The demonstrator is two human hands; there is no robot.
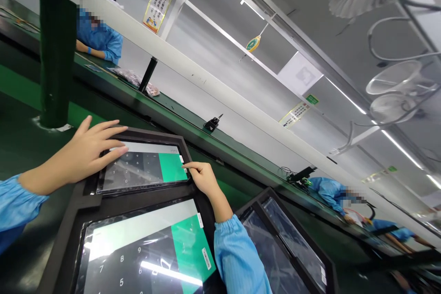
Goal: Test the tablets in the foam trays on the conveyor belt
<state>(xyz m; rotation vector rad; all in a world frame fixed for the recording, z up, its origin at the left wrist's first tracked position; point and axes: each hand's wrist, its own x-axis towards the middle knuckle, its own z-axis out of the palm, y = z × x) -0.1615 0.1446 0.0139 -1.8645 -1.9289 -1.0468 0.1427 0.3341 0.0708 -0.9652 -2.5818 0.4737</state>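
Note:
Two display panels lie in a black foam tray (62,243), showing a number keypad and a green block. My left hand (93,151) is spread open, with its fingertips over the upper left of the far display panel (148,172). At that panel's right edge, by small white labels, is my right hand (203,177). Its index finger points left with the thumb close beneath, and the other fingers are curled; anything pinched there is too small to make out. The near display panel (138,248) reflects a ceiling light and sits below both hands.
Another black tray (330,262) with dark panels lies to the right. A green post (55,64) stands at left. Beyond the green bench edge sits a small black device (212,123). People in blue (99,36) sit along the line; a white beam (206,78) crosses above.

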